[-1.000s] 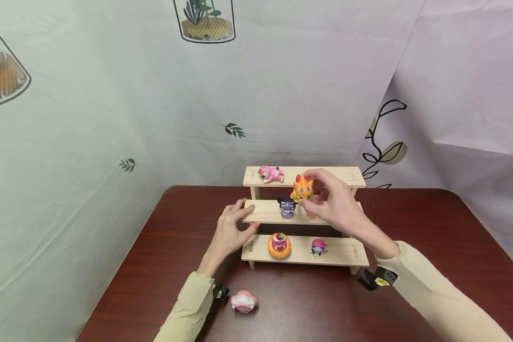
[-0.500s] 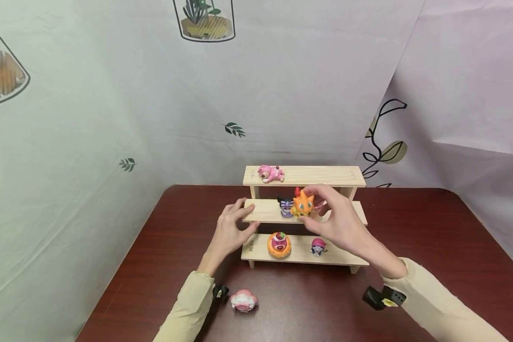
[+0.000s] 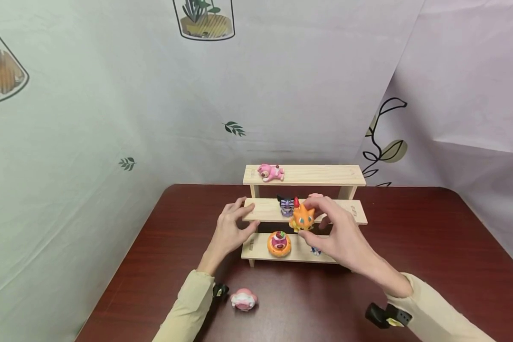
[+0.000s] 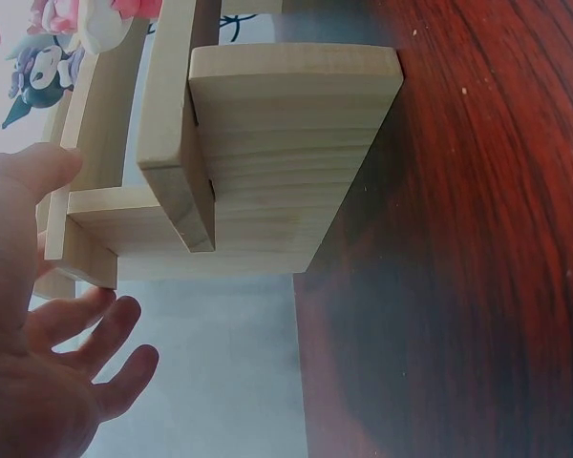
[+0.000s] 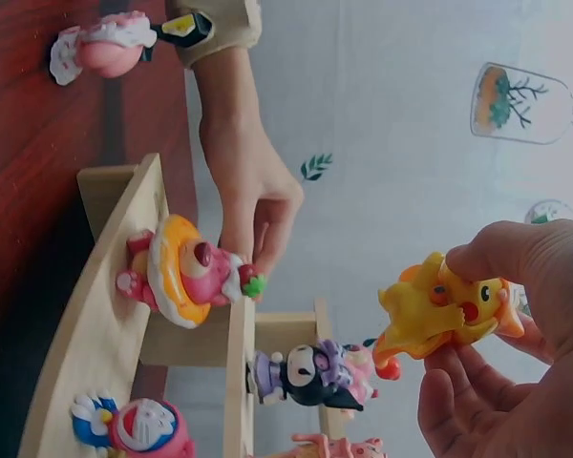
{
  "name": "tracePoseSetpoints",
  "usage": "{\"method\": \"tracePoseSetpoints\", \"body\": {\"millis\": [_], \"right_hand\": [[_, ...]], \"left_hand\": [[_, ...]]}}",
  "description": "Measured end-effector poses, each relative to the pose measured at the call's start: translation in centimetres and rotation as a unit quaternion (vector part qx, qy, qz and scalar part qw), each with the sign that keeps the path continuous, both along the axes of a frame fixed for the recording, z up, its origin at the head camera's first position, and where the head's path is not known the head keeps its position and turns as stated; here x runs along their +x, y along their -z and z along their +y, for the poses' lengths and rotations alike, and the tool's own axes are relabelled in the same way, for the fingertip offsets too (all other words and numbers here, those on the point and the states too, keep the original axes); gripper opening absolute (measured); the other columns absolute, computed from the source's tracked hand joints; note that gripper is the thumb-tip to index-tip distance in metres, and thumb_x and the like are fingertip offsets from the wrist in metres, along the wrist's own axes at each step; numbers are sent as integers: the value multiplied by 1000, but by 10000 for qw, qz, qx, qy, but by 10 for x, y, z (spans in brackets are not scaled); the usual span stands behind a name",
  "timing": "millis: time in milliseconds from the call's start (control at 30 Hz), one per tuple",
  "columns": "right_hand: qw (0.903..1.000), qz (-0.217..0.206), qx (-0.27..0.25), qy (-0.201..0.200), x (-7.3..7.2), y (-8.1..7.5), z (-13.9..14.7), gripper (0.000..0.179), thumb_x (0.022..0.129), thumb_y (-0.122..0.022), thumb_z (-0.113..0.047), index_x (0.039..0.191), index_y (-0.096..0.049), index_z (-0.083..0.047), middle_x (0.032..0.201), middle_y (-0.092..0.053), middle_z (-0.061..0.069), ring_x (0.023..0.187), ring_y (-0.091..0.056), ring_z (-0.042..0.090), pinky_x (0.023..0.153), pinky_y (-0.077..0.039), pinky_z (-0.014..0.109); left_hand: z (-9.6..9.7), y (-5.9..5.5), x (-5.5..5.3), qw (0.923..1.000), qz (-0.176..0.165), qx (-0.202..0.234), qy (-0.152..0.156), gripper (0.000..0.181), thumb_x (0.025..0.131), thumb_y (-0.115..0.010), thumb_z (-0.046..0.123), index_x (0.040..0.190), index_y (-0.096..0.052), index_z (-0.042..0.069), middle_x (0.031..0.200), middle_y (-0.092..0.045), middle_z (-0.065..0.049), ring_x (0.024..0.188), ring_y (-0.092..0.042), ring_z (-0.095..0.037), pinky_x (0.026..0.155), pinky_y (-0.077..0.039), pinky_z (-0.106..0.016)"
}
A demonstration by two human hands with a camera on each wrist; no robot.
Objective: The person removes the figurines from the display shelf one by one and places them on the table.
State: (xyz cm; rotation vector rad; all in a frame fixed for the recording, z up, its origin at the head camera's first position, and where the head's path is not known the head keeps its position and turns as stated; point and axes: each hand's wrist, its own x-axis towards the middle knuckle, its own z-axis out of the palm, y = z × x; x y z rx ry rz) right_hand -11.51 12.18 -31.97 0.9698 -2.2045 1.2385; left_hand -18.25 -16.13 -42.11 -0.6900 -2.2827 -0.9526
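My right hand (image 3: 335,232) pinches a yellow figurine in an orange hood (image 3: 302,219) between thumb and fingers, in front of the middle tier of a three-tier wooden shelf (image 3: 265,209). The right wrist view shows its yellow face and a red flame-like tip. With thumb and fingers, my left hand (image 3: 230,227) holds the left end of the middle board, seen closely in the left wrist view. A black-and-purple figurine (image 3: 287,207) stands on that tier; a pink figurine (image 3: 315,195) behind my right hand is mostly hidden.
A pink bear (image 3: 271,173) lies on the top tier. On the lowest tier are a bear in an orange ring (image 3: 279,244) and a pink-hooded blue figurine (image 5: 138,426), partly covered in the head view. A pink-and-white figurine (image 3: 244,300) lies on the dark red table (image 3: 308,304).
My right hand has lowered the yellow figurine from between the top and middle tiers to the middle board's front edge, drawing it nearer. My left hand stays in place.
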Motion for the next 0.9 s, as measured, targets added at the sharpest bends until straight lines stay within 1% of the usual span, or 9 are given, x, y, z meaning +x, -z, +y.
{"method": "tracePoseSetpoints", "body": {"millis": [67, 267, 333, 533, 600, 767, 900], "right_hand": [[10000, 23, -27, -27, 3, 2, -1, 50, 70, -85, 6, 114, -64, -6, 107, -64, 2, 85, -60, 13, 60, -52, 28], [9999, -25, -109, -113, 11, 10, -4, 52, 69, -86, 6, 113, -63, -8, 100, -62, -3, 82, -58, 12, 61, -51, 27], [9999, 13, -109, -99, 13, 13, -5, 52, 69, -86, 5, 113, -63, -7, 101, -62, -3, 81, -58, 11, 62, -51, 27], [9999, 77, -104, -101, 22, 23, -10, 53, 68, -86, 3, 115, -63, -8, 103, -63, -3, 87, -58, 12, 68, -50, 27], [9998, 34, -134, -113, 25, 26, -12, 53, 68, -86, 3, 115, -63, -9, 104, -63, -3, 88, -58, 12, 69, -50, 28], [9997, -119, -181, -110, 33, 35, -15, 53, 69, -86, 3, 115, -64, -10, 103, -62, -4, 89, -57, 12, 65, -50, 26], [9994, -110, -258, -201, 37, 41, -16, 54, 68, -87, 3, 115, -64, -10, 100, -62, -4, 86, -57, 12, 63, -49, 23]], "left_hand": [[0, 0, 0, 10000, -14, -6, 1, 43, 79, -84, 16, 117, -74, -1, 129, -60, -30, 108, -58, -44, 88, -47, -60], [1, -1, 1, 10000, -87, -25, -34, 43, 79, -84, 16, 118, -73, 0, 130, -60, -29, 109, -57, -44, 88, -47, -60], [1, -1, 1, 9999, -106, -36, -44, 43, 79, -84, 16, 118, -73, 0, 130, -60, -28, 109, -57, -43, 88, -47, -60], [1, 0, 0, 9999, -115, -37, -28, 43, 80, -84, 16, 118, -73, -1, 129, -60, -29, 109, -57, -43, 88, -47, -59], [1, 0, 0, 9999, -106, -40, -22, 43, 80, -84, 16, 118, -73, -1, 129, -60, -29, 109, -57, -44, 88, -47, -59], [1, 0, 0, 9999, -105, -44, -49, 43, 79, -84, 16, 118, -73, 0, 130, -60, -28, 109, -57, -44, 89, -47, -59], [0, 0, 0, 9999, -116, -31, -70, 43, 79, -84, 16, 118, -74, 0, 131, -60, -27, 110, -57, -43, 89, -47, -59]]}}
